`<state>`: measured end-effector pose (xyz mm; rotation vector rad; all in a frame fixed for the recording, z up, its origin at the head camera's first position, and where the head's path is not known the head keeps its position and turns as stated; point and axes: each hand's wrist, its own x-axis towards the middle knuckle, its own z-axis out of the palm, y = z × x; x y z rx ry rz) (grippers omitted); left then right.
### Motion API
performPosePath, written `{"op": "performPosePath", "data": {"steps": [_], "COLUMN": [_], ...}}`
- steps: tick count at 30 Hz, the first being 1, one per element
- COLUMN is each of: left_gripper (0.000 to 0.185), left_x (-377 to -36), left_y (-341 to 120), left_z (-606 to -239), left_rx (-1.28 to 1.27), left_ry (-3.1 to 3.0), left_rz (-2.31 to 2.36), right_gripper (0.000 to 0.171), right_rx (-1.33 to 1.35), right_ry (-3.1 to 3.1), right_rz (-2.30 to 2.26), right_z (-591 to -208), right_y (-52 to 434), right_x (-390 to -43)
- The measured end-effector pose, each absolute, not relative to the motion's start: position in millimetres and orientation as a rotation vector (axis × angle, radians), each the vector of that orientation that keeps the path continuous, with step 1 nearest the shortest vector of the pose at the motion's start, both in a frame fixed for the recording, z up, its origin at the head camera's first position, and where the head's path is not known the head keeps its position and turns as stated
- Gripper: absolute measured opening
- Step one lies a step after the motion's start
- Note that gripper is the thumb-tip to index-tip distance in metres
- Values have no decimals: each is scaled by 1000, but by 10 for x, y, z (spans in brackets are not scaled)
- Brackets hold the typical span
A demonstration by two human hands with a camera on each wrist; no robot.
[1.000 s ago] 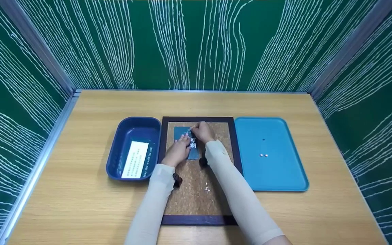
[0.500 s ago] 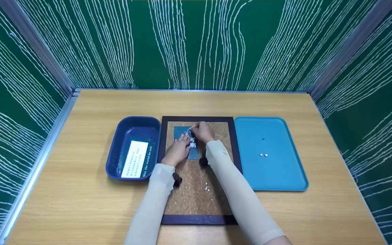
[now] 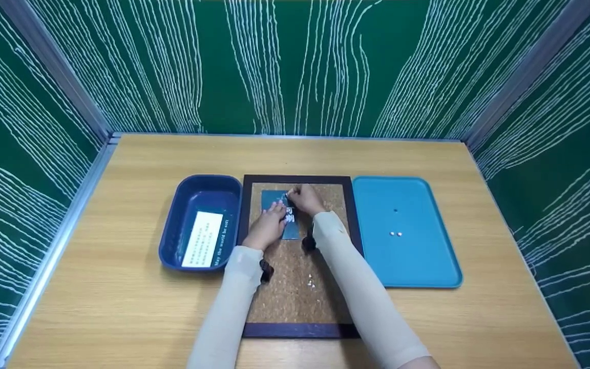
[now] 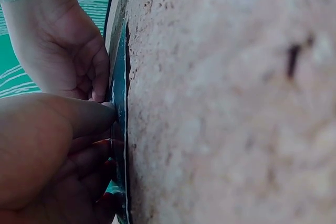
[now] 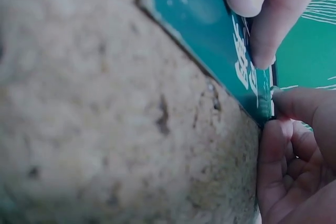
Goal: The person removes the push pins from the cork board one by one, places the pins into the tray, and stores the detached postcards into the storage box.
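A dark teal card (image 3: 291, 233) with white lettering lies on the upper part of a cork board (image 3: 285, 302) in a dark frame. My left hand (image 3: 267, 225) rests flat on the card with its fingers extended, pressing it against the cork. At the card's upper right edge, my right hand (image 3: 307, 199) has thumb and finger pinched together on a small clear push pin (image 5: 273, 92), mostly hidden by the fingertips. In the right wrist view, the left fingers lie over the card's lettering. Several small clear push pins (image 3: 311, 281) lie lower on the cork.
To the left stands a deep blue bin (image 3: 168, 230) holding another card (image 3: 205, 241) with a white text panel. A flat light-blue tray (image 3: 418, 266) on the right carries a few tiny pieces (image 3: 395, 234). Green walls with white lines enclose the table (image 3: 95, 287).
Both hands stay at the card. The right wrist and forearm have shifted slightly to the right, while the fingertips keep to the same edge of the card.
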<state>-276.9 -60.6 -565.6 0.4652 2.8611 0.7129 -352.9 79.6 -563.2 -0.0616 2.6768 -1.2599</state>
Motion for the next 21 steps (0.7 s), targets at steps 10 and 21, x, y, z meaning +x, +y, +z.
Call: {"op": "performPosePath", "data": {"steps": [10, 21], "left_gripper": [45, 47], "left_x": [-2771, -2769], "left_y": [-589, -585], "left_z": [-5651, -5652], "left_rx": [425, 400], "left_ry": [2833, 2821], "left_rz": [728, 726], "right_gripper": [20, 16], "right_rx": [-183, -200], "right_ry": [2674, 2534], "right_rz": [-1328, -1466], "right_z": [-5679, -5636], "right_y": [856, 875], "right_x": [-3534, -3496]}}
